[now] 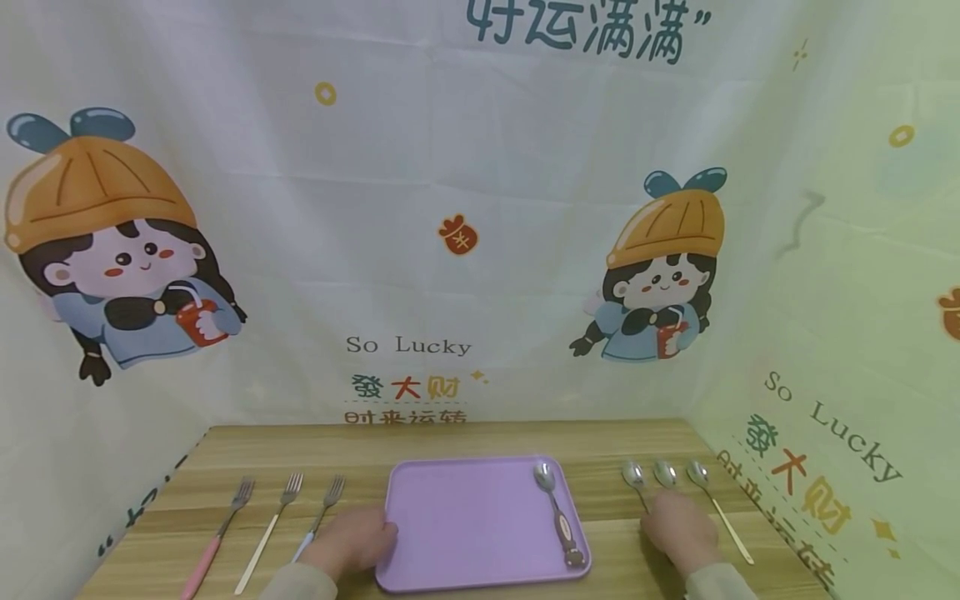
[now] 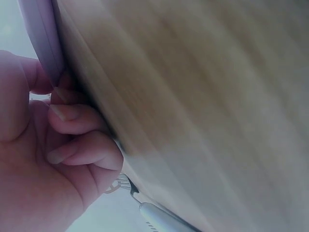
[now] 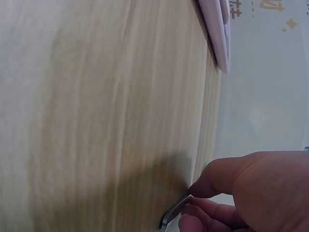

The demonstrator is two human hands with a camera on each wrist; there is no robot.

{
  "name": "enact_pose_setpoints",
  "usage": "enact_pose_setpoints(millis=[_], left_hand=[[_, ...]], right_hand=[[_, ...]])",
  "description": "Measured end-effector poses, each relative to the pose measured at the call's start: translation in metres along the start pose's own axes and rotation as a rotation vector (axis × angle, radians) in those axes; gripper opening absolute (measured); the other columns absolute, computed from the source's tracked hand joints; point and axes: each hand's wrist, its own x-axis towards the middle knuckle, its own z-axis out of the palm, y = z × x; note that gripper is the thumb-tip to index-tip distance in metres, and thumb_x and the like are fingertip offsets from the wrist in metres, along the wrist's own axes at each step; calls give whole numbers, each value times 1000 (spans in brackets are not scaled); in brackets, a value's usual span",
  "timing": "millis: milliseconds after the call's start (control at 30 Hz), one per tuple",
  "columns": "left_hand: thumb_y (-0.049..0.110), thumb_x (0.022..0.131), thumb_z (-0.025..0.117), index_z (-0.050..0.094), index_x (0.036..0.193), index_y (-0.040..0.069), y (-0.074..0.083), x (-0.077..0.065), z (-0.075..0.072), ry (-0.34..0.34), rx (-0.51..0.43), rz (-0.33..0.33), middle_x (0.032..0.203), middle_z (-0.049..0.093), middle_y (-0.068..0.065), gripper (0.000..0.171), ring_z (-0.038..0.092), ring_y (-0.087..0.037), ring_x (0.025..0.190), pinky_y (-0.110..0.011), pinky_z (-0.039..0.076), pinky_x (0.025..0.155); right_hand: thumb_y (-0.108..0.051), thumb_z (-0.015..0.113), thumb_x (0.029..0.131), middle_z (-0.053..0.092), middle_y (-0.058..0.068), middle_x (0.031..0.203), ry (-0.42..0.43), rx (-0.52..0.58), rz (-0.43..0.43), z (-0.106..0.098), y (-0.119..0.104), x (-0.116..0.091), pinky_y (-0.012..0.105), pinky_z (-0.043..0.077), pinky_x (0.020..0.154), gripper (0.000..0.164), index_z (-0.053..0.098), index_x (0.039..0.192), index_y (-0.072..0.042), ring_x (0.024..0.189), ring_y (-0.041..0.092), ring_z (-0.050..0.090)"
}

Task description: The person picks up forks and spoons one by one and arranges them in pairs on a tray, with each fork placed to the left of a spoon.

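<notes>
On the wooden table [image 1: 510,440], the left hand [image 1: 354,538] pinches the purple tray [image 1: 465,521] by its rim. The right hand [image 1: 681,532] pinches a spoon [image 3: 175,208]

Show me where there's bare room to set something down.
The purple tray is bare left of its spoon. Bare table runs behind it, before the printed backdrop, and between it and three spoons at right. Crowded: left, where the left grip holds the tray beside three forks; right, where the right grip is among those spoons.
</notes>
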Motion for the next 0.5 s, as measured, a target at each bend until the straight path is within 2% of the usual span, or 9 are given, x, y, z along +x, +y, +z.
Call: enact_pose_setpoints(millis=[333,500], left_hand=[[22,92,51,60,77,9,-1,1,2,-3,-3,-7,77,61,-6,21,57,-25,70,-51,50,74],[22,92,52,59,76,9,-1,1,1,3,2,-2,77,62,-6,22,58,-26,70,-51,50,74]], right_hand=[[-16,62,87,55,9,70,-4,-3,21,3,-2,4,38,47,48,20,56,70,-7,61,25,52],[-16,62,87,56,9,68,-7,-6,2,2,-1,4,39,48,49,22,56,67,-7,60,25,53]])
